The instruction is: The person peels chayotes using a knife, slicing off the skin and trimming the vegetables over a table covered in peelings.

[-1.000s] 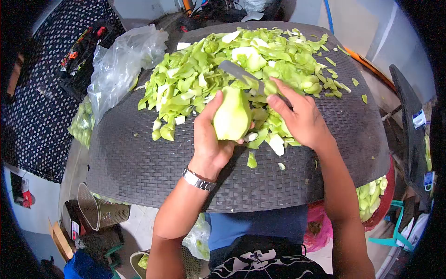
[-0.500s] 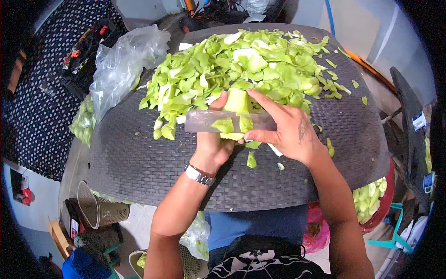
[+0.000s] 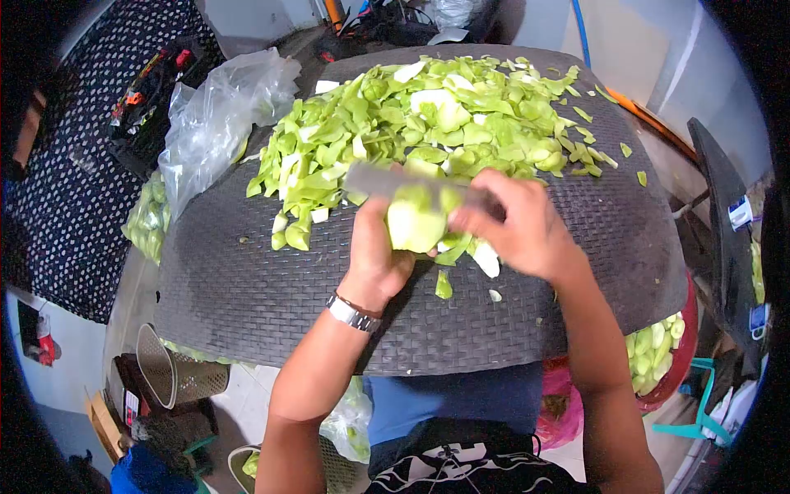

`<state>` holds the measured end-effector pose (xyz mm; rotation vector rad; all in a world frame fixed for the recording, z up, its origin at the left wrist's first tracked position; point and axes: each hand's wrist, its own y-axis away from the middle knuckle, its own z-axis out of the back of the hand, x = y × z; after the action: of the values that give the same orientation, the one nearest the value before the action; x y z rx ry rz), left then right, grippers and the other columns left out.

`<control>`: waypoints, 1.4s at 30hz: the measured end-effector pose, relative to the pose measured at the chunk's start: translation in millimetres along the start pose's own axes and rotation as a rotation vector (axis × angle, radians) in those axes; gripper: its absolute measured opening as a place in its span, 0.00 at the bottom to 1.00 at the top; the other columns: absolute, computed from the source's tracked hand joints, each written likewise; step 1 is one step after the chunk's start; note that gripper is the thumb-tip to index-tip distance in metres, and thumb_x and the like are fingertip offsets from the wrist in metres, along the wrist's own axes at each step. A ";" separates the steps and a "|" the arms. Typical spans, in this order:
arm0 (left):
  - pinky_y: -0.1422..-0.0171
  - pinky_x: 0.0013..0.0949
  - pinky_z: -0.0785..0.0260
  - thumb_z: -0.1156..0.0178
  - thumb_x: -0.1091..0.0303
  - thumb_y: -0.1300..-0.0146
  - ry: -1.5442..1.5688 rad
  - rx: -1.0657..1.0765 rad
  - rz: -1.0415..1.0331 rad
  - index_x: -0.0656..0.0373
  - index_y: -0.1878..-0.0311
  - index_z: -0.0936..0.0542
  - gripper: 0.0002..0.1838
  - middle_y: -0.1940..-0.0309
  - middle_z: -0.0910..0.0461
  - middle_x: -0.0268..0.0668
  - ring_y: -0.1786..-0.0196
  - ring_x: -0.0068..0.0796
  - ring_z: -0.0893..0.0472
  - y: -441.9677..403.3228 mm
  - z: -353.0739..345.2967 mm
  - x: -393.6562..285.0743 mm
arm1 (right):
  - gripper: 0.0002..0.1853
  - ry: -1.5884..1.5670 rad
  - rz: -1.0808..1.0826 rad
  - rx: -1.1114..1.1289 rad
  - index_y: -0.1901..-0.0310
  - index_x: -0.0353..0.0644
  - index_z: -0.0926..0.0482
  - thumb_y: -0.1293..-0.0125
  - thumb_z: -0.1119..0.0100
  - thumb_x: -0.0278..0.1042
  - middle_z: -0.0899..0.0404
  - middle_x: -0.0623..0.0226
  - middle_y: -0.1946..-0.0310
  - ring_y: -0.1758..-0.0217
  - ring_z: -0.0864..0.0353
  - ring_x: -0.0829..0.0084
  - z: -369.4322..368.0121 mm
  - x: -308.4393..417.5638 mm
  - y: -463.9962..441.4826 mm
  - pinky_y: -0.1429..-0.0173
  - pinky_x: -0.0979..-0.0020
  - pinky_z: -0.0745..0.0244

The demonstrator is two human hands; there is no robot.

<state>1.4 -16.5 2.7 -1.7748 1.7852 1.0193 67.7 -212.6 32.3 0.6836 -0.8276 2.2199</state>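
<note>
My left hand [image 3: 376, 259], with a metal-banded watch on its wrist, grips a partly peeled pale green fruit [image 3: 415, 228] from the left. Its fingers are partly hidden behind the fruit. My right hand [image 3: 527, 224] is closed around the handle end of a wide-bladed knife [image 3: 378, 181]. Smeared by motion, the blade lies crosswise over the far side of the fruit, with green bits stuck to it. Just beyond both hands, a big heap of green peelings [image 3: 354, 136] covers the far part of the dark woven-pattern table [image 3: 271, 305].
A clear plastic bag [image 3: 210, 123] hangs over the table's left edge. At the lower right, a red basin [image 3: 690, 346] holds pale green fruits. Perforated baskets [image 3: 197, 375] stand below at the left. A dark chair [image 3: 724, 247] is on the right.
The knife has shifted up and away from me, and its blade now tilts. The fruit has turned, bringing a broad pale face toward me. My right hand has rolled with the knife.
</note>
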 end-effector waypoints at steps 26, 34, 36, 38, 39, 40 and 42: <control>0.38 0.32 0.23 0.30 0.64 0.37 -0.428 0.456 0.089 0.56 0.15 0.44 0.49 0.38 0.19 0.42 0.43 0.30 0.16 1.9 -7.5 9.1 | 0.16 -0.058 -0.149 -0.169 0.45 0.41 0.26 0.33 0.38 0.31 0.20 0.51 0.72 0.70 0.16 0.53 2.6 -45.5 -4.8 0.62 0.54 0.24; 0.48 0.37 0.19 0.38 0.53 0.27 -0.171 0.126 -0.195 0.53 0.20 0.36 0.36 0.44 0.17 0.41 0.50 0.35 0.14 -10.6 14.5 -25.3 | 0.15 -0.019 -0.188 -0.214 0.46 0.41 0.25 0.33 0.37 0.32 0.20 0.53 0.72 0.72 0.18 0.56 9.5 -43.0 -4.0 0.64 0.56 0.25; 0.60 0.38 0.20 0.44 0.43 0.23 -0.078 -0.010 -0.165 0.52 0.34 0.23 0.26 0.51 0.15 0.40 0.55 0.38 0.13 -14.6 26.6 -34.2 | 0.15 -0.015 -0.215 -0.216 0.48 0.40 0.24 0.31 0.34 0.36 0.21 0.55 0.73 0.74 0.19 0.61 7.3 -46.9 -3.8 0.67 0.57 0.27; 0.58 0.39 0.21 0.43 0.43 0.24 -0.009 -0.160 -0.218 0.53 0.40 0.21 0.24 0.53 0.15 0.37 0.53 0.35 0.15 -13.6 22.4 -35.5 | 0.16 -0.136 -0.261 -0.122 0.52 0.38 0.23 0.29 0.32 0.43 0.22 0.60 0.74 0.78 0.22 0.68 9.4 -46.1 -4.4 0.72 0.62 0.29; 0.56 0.41 0.20 0.43 0.44 0.23 0.025 -0.222 -0.216 0.52 0.40 0.22 0.23 0.54 0.16 0.34 0.52 0.31 0.16 -14.8 22.9 -36.7 | 0.18 -0.196 -0.283 -0.074 0.54 0.37 0.23 0.28 0.32 0.46 0.22 0.63 0.75 0.80 0.23 0.72 10.7 -43.4 -5.0 0.74 0.65 0.31; 0.55 0.42 0.21 0.43 0.44 0.23 0.110 -0.227 -0.187 0.51 0.41 0.21 0.22 0.54 0.15 0.34 0.52 0.32 0.16 -15.6 22.4 -36.7 | 0.20 -0.328 -0.328 0.023 0.55 0.37 0.23 0.26 0.34 0.49 0.24 0.65 0.75 0.82 0.26 0.75 14.2 -38.1 -4.6 0.76 0.68 0.33; 0.51 0.43 0.21 0.43 0.44 0.24 0.280 -0.240 -0.134 0.50 0.42 0.21 0.21 0.54 0.15 0.33 0.51 0.32 0.17 -16.1 21.6 -35.8 | 0.24 -0.591 -0.411 0.223 0.57 0.37 0.24 0.24 0.38 0.56 0.26 0.70 0.76 0.85 0.30 0.81 20.3 -22.4 -3.8 0.81 0.73 0.37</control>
<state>16.2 24.7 12.1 -2.2483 1.7291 1.0061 89.7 -233.7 32.5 1.5162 -0.6320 1.7595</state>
